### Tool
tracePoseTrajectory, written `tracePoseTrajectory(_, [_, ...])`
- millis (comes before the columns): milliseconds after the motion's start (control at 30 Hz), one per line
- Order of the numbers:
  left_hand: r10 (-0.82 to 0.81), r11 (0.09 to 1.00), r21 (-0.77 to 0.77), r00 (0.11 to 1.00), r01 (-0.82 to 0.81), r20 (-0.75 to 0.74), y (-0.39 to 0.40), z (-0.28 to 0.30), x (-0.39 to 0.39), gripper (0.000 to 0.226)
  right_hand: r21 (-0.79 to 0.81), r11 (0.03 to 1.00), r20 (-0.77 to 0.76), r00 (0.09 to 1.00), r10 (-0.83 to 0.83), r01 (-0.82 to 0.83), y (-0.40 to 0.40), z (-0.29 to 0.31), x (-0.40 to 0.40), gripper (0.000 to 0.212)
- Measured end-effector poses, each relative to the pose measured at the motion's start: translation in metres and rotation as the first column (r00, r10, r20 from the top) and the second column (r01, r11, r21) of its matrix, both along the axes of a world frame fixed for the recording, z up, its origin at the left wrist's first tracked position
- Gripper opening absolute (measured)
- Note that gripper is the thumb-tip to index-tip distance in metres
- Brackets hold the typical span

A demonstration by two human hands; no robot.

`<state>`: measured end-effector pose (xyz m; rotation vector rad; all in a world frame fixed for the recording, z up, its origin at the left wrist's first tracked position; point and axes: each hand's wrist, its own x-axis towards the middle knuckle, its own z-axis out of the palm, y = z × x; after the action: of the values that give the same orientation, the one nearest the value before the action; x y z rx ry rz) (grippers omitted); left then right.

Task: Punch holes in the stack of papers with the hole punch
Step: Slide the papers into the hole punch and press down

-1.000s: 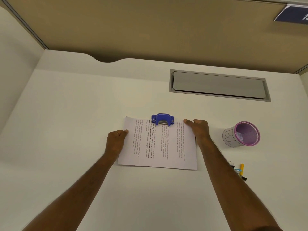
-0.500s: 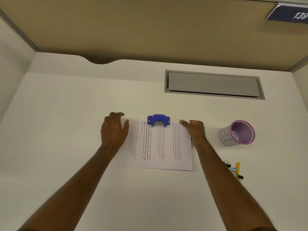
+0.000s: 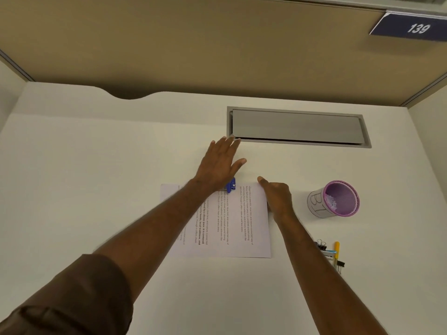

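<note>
Desk-top (image 3: 96,177): left hand (image 3: 217,165), spread, now covers punch (image 3: 231,185); right (image 3: 278,198) presses papers (image 3: 242,226).

Purple cup (image 3: 335,199), binder clips (image 3: 321,245), pen (image 3: 336,253)

Left hand (image 3: 219,165) lifted off papers (image 3: 232,223), now spread over hole punch (image 3: 231,185)

"139" on blue sign (image 3: 414,27), "B7" on pen cup (image 3: 333,199)
</note>
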<state>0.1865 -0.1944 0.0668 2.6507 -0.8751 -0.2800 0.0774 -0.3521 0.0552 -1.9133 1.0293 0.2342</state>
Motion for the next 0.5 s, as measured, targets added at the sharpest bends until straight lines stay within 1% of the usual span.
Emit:
tracePoseTrajectory(67, [0.004, 1.0, 0.013, 1.0, -0.003, -0.009, -0.001, -0.006, 0.003, 0.067, -0.046, 0.999, -0.028, 0.999, 0.021, -0.022, -0.002, 0.004, -0.002, 0.047])
tracePoseTrajectory(133, [0.001, 1.0, 0.031, 1.0, -0.001, -0.018, 0.0, -0.01, 0.004, 0.069, -0.126, 0.99, -0.015, 0.998, 0.061, -0.062, -0.003, 0.008, -0.01, 0.046])
tracePoseTrajectory(167, [0.002, 0.999, 0.044, 1.0, -0.002, -0.02, -0.001, -0.011, 0.004, 0.07, -0.196, 0.977, 0.017, 0.996, 0.086, -0.081, -0.002, 0.009, -0.016, 0.042])
tracePoseTrajectory(200, [0.007, 0.998, 0.061, 1.0, -0.006, -0.019, -0.001, -0.013, 0.004, 0.073, -0.3, 0.949, 0.058, 0.991, 0.123, -0.1, 0.0, 0.01, -0.023, 0.036])
tracePoseTrajectory(233, [0.015, 0.997, 0.082, 1.0, -0.013, -0.02, -0.002, -0.014, 0.004, 0.077, -0.415, 0.902, 0.108, 0.978, 0.18, -0.12, 0.003, 0.01, -0.031, 0.032])
tracePoseTrajectory(267, [0.026, 0.994, 0.102, 0.999, -0.024, -0.021, -0.003, -0.014, 0.002, 0.082, -0.516, 0.842, 0.15, 0.952, 0.268, -0.155, 0.008, 0.008, -0.038, 0.032])
tracePoseTrajectory(300, [0.037, 0.992, 0.119, 0.999, -0.034, -0.02, -0.003, -0.015, 0.0, 0.088, -0.592, 0.778, 0.17, 0.912, 0.373, -0.208, 0.015, 0.005, -0.044, 0.036])
tracePoseTrajectory(333, [0.044, 0.99, 0.131, 0.999, -0.041, -0.018, -0.003, -0.017, -0.002, 0.091, -0.646, 0.713, 0.155, 0.868, 0.472, -0.273, 0.023, 0.0, -0.05, 0.042])
tracePoseTrajectory(400, [0.045, 0.988, 0.151, 0.999, -0.042, -0.015, -0.003, -0.02, -0.007, 0.094, -0.7, 0.598, 0.07, 0.796, 0.601, -0.39, 0.04, -0.016, -0.061, 0.054])
tracePoseTrajectory(433, [0.042, 0.986, 0.161, 0.999, -0.039, -0.017, -0.003, -0.022, -0.008, 0.094, -0.703, 0.568, 0.034, 0.777, 0.629, -0.429, 0.046, -0.024, -0.065, 0.06])
tracePoseTrajectory(500, [0.041, 0.984, 0.174, 0.999, -0.036, -0.022, -0.002, -0.024, -0.009, 0.094, -0.684, 0.553, -0.003, 0.76, 0.65, -0.476, 0.053, -0.039, -0.07, 0.07])
